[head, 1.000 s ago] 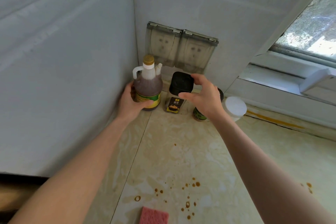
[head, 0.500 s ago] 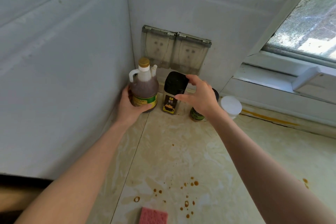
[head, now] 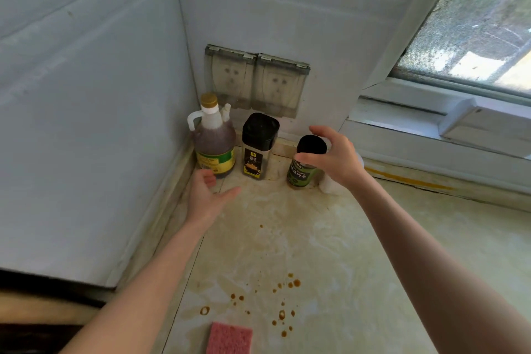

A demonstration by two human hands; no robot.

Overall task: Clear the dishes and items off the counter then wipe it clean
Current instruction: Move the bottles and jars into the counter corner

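**Three jars in the corner, one sponge near you**

Your right hand (head: 333, 155) makes a round cup shape at the black lid of the green jar (head: 301, 174). The thumb sits low by the lid and the fingers arch over the top. I cannot tell if you are squeezing the lid or are only close to it. The shape fits the lid, so I think you mean to hold the jar by its top.

Your left hand (head: 207, 198) is open and loose and holds nothing. It is low down, just in front of the brown bottle (head: 214, 141).

The things stand in a row, tucked into the corner where two walls meet. I think they are put there to keep them out of the way of the sponge.

Now count. There is one brown bottle with a white handle, one black-lid jar (head: 257, 146) in the middle, and one green jar. That makes three. One white thing (head: 330, 187) peeks out behind your right hand, and I cannot tell what it is. Two wall sockets (head: 255, 80) sit above the row.

One pink sponge (head: 230, 338) lies flat on the surface (head: 388, 253) close to you, and no hand touches it. Many small brown spots (head: 283, 299) dot the surface between the sponge and the jars, so I think the wiping is not done yet
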